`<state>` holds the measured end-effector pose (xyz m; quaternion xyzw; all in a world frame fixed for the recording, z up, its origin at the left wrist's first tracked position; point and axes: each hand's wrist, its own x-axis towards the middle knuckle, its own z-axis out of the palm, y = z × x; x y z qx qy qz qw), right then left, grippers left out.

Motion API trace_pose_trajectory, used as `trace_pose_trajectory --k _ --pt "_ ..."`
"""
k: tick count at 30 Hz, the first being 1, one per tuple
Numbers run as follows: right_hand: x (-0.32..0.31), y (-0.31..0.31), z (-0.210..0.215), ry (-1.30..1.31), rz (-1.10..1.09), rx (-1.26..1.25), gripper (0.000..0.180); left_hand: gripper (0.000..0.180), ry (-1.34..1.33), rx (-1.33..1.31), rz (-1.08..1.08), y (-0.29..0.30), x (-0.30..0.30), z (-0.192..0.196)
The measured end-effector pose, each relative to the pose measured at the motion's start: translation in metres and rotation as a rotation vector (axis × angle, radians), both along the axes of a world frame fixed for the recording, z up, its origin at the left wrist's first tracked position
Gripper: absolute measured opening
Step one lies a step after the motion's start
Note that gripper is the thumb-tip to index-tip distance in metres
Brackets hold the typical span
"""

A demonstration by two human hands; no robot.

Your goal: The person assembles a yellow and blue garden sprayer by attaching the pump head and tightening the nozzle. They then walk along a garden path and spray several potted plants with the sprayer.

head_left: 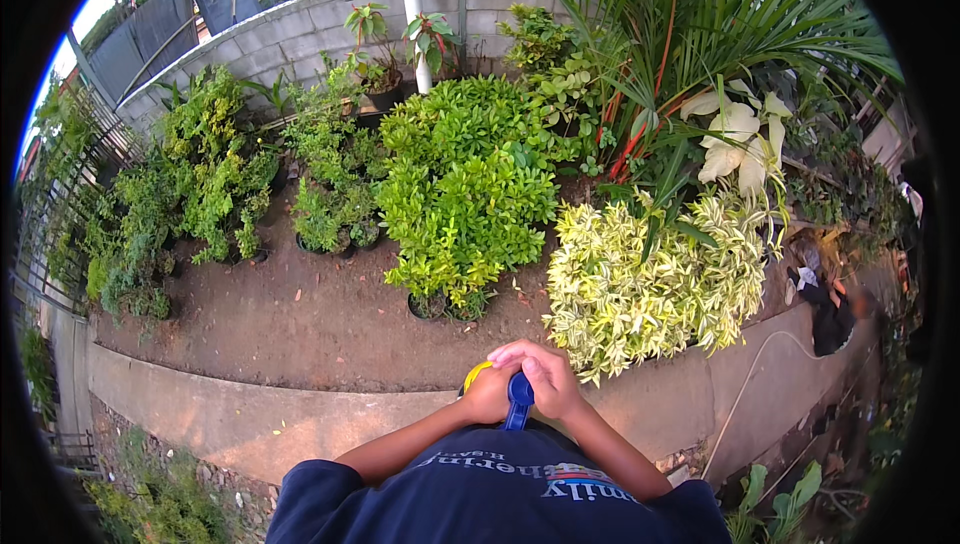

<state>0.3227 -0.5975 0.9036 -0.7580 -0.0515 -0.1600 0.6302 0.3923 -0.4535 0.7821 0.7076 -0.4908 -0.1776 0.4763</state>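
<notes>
Close in front of my dark blue shirt, my two hands meet around a blue and yellow object whose kind I cannot make out. My left hand (487,397) is closed on it, its fingers mostly hidden. My right hand (543,372) laps over the left from the right side, its fingers bent across the top. Between the hands shows a blue plastic part (518,396) with a rounded top and a narrow lower end. A curved yellow part (477,375) sticks out beyond the left hand. The rest of the object is covered.
Ahead stand potted plants: bright green bushes (465,184), yellow-and-white leaved plants (655,284), and darker shrubs (215,169) at left. A concrete curb (270,409) borders the bare soil (290,329). Behind runs a grey block wall (310,29); a thin hose (745,379) lies at right.
</notes>
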Motion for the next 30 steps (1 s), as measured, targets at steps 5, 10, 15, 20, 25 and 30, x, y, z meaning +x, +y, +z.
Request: trace_pose_trajectory --k 5,10,15,20,25,30 --pt "-0.019 -0.007 0.028 0.16 0.336 0.298 0.073 0.067 0.019 0.08 0.002 0.005 -0.003 0.005" --pt "-0.015 -0.003 0.104 0.116 0.328 0.098 0.08 0.067 0.187 -0.014 -0.056 0.001 -0.005 0.023" --pt "-0.021 -0.003 0.158 0.019 0.306 0.146 0.088 0.071 0.2 0.073 -0.045 0.0 -0.01 0.032" --pt "-0.017 -0.009 0.184 0.161 0.309 0.19 0.085 0.075 0.289 0.09 -0.031 -0.003 -0.016 0.035" --pt "-0.007 0.007 0.188 0.201 0.103 -0.494 0.08 0.069 0.39 0.082 -0.04 0.007 -0.018 0.042" --pt "-0.015 0.026 0.158 0.084 -0.107 -1.047 0.084 0.066 0.232 0.014 0.02 0.018 -0.023 0.036"
